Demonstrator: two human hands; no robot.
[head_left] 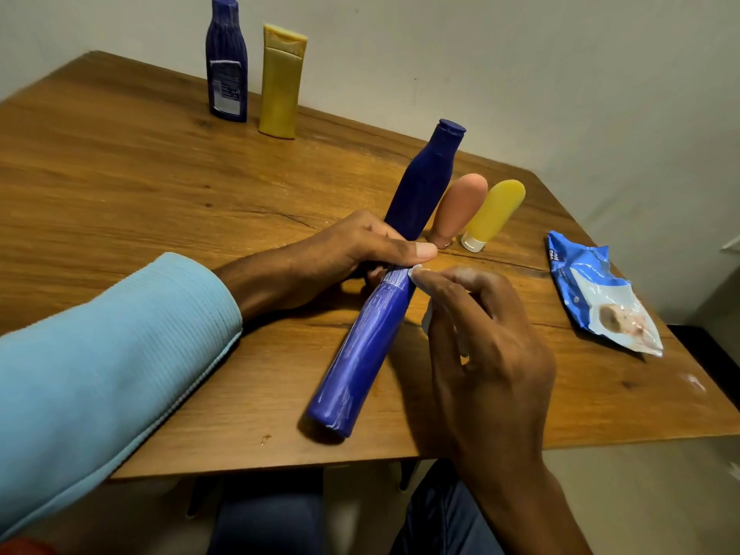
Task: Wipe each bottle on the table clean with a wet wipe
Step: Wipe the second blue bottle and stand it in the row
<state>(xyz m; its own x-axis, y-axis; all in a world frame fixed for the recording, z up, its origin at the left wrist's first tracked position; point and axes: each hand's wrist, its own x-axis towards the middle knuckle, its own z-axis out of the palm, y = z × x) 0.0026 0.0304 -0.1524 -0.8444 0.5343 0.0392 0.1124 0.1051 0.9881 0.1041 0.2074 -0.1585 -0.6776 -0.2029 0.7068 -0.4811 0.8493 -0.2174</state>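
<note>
Head view, frame centre: left hand [352, 254] grips the lying glossy blue plastic bottle [360, 354] at its neck, probably steadying it; right hand [480, 334] pinches a white wet wipe [416, 270] against it.

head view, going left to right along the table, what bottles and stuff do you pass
dark blue bottle at the back → yellow flip-cap bottle → blue bottle lying in the hands → upright dark blue bottle → pink tube → yellow tube → wet wipe packet

No legible text (labels blurred)
</note>
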